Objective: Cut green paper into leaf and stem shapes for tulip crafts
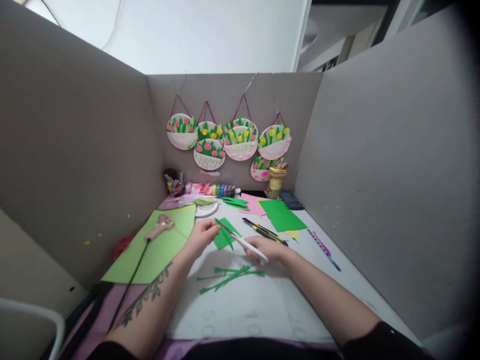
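Note:
My right hand (262,249) is closed round the white handles of a pair of scissors (250,246), whose blades point up and left. Close to the blade tips, my left hand (202,236) pinches a narrow piece of green paper (229,243) by its end. Under the blades lies a small green paper rectangle (223,234). Several thin green paper offcuts (232,277) lie crossed on the white mat nearer to me. Cut green leaf strips (235,202) are piled farther back, beside a stack of white paper plates (207,209).
A glue gun (160,227) with a black cord rests on light green sheets (138,262) at the left. Utility knives (262,230), a green sheet (283,216) and a striped pencil (324,251) lie right. Paint bottles (217,190) line the back, below hanging decorated plates (240,142).

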Motion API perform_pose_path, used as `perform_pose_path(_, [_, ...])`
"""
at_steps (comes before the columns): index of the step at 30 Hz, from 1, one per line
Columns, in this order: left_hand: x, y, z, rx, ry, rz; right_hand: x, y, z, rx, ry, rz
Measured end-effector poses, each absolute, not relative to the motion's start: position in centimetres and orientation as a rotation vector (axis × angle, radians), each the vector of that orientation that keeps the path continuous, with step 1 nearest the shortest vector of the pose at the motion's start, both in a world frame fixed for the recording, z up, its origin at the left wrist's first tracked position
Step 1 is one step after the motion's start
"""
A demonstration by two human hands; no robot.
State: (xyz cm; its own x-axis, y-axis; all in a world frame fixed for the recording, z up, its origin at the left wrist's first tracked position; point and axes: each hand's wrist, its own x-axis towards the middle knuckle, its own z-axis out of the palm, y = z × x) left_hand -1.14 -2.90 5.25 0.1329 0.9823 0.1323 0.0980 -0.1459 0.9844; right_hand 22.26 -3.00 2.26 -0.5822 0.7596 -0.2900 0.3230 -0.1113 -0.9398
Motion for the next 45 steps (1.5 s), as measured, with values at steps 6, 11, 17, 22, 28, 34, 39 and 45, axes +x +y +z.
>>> perform_pose_path(6, [-1.2, -3.0, 5.5, 1.473, 1.124, 1.109, 22.7, -2.8, 2.3, -1.228, -1.819, 1.769])
perform_pose_path(11, [-1.4, -2.9, 5.5, 1.457, 1.114, 1.068, 23.2, -3.0, 2.3, -1.197, -1.765, 1.808])
perform_pose_path(17, [-1.7, -2.7, 5.4, 1.470, 1.079, 1.026, 23.6, -2.8, 2.3, -1.214, -1.787, 1.814])
perform_pose_path(22, [-1.6, -2.7, 5.3, 1.453, 1.074, 1.027, 23.8, -1.8, 1.7, -1.204, -1.867, 1.749])
perform_pose_path(28, [-1.8, -2.7, 5.4, 1.469, 1.065, 1.025, 24.5, -0.6, 1.2, -1.239, -2.041, 1.659])
perform_pose_path(34, [-1.8, -2.5, 5.3, 1.433, 1.088, 1.027, 24.6, -0.7, 1.3, -1.249, -1.882, 1.545])
perform_pose_path(39, [-0.9, -2.7, 5.0, 1.371, 1.077, 1.086, 23.2, -1.0, 0.7, -1.150, -1.705, 1.355])
perform_pose_path(45, [-0.2, -2.4, 4.3, 1.235, 1.084, 1.268, 20.8, -2.1, 0.4, -1.060, -1.603, 1.319])
